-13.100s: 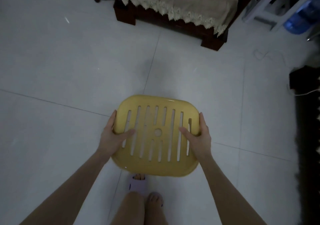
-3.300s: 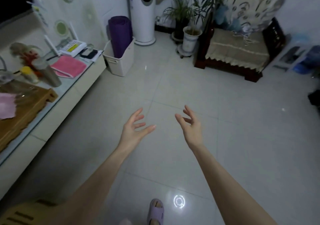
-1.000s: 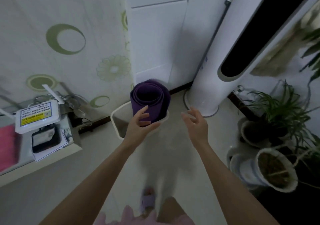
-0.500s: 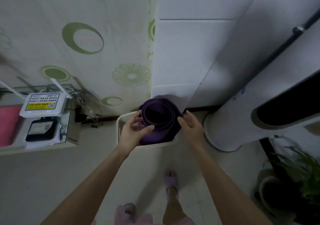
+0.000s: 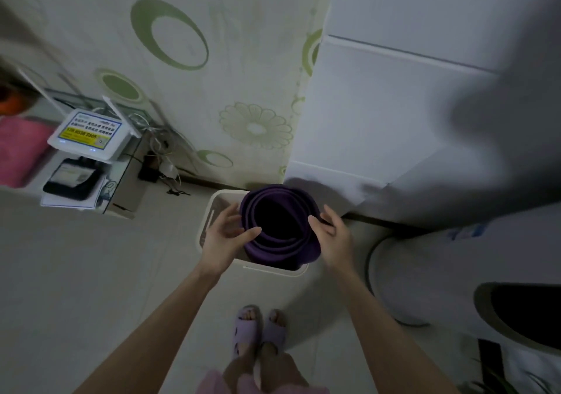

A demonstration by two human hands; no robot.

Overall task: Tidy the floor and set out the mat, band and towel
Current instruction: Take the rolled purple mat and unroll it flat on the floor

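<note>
The pale tiled floor (image 5: pixel 91 272) carries a white plastic bin (image 5: pixel 274 269) at frame centre. A white tower fan's round base (image 5: pixel 391 275) stands right of it. At the left edge, a glass-topped counter (image 5: pixel 36 185) bears a white router (image 5: pixel 86 134) and pink folded cloth (image 5: pixel 18 151).

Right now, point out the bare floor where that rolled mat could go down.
Bare tile lies open left of the white bin, below the low shelf. Crowded: the slippers stand behind the bin, the fan base is at its right, and the rolled mat fills most of it.

head view, steeply downward, near the floor (image 5: pixel 76 272)
</note>
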